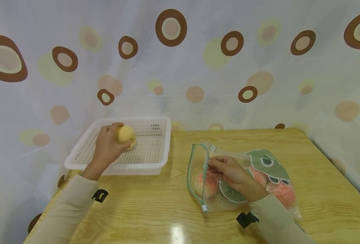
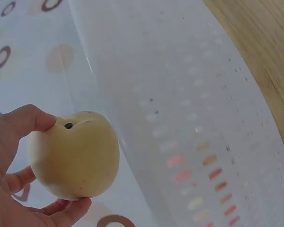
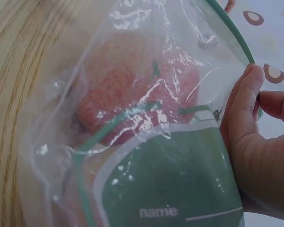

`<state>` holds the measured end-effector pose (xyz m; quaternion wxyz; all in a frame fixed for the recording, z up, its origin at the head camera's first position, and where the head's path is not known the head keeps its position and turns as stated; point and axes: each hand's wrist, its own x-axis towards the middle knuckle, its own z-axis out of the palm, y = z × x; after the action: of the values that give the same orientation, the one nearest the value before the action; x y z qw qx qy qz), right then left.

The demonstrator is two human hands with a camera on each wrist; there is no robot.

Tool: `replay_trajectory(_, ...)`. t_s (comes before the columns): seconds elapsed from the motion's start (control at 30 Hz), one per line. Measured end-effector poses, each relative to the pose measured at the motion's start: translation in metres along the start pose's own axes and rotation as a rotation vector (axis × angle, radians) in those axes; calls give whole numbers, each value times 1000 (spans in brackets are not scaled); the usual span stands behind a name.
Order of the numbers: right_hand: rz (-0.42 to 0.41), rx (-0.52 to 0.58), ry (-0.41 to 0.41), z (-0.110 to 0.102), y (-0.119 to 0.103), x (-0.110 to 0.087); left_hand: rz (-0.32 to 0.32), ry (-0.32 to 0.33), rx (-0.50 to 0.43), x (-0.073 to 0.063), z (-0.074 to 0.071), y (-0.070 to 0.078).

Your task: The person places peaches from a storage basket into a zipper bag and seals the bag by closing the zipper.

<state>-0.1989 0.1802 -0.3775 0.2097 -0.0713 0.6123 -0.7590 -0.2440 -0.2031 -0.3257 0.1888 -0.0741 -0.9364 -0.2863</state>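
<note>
My left hand (image 1: 107, 144) grips a pale yellow peach (image 1: 126, 133), held over the white basket in the head view. In the left wrist view the thumb and fingers curl round the peach (image 2: 75, 156), its dark stem pit facing up. My right hand (image 1: 233, 173) pinches the green-edged mouth of a clear zip bag (image 1: 271, 164), and the mouth gapes toward the left. Inside the bag lie several pink-red peaches (image 1: 282, 195). A green print with the word "name" covers part of the bag (image 3: 170, 184) in the right wrist view.
The white slotted basket (image 1: 143, 167) stands at the back left of the wooden table (image 1: 149, 203). A white slider (image 1: 204, 207) sits at the near end of the bag's zip. Behind the table hangs a spotted curtain (image 1: 174, 67).
</note>
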Motion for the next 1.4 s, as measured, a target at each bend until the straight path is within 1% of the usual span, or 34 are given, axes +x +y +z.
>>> replay_trajectory(0.07,2,1,2,1,0,0,35,6,-29,-4,5,12)
replay_trajectory(0.17,1,2,1,1,-1,-1,102,13,-96,-10,14,31)
replay_trajectory(0.3,-6,3,-4,2,-3,-2,196,-3,-197,-21,29,55)
replay_trajectory(0.4,-9,-9,-3,2,-5,-3,272,-34,-260,-29,42,70)
replay_trajectory(0.5,-12,-21,3,2,-7,-5,345,-78,-315,-36,57,86)
replay_trajectory(0.57,-14,-30,6,2,-8,-6,376,-113,-342,-40,67,94)
replay_trajectory(0.67,-14,-40,8,2,-9,-7,395,-168,-359,-45,82,103)
replay_trajectory(0.73,-11,-51,10,2,-9,-7,394,-192,-362,-47,91,107)
replay_trajectory(0.83,-4,-59,13,2,-9,-8,390,-206,-373,-49,103,111)
replay_trajectory(0.93,-1,-58,16,2,-9,-9,366,-220,-412,-50,113,115)
replay_trajectory(1.03,-7,-56,12,3,-9,-10,317,-240,-458,-50,122,117)
replay_trajectory(1.27,-14,-50,2,4,-8,-10,146,-267,-585,-49,147,120)
replay_trajectory(1.3,-12,-49,2,5,-8,-10,129,-271,-602,-49,150,120)
replay_trajectory(1.4,-11,-47,2,5,-8,-11,98,-269,-605,-48,159,120)
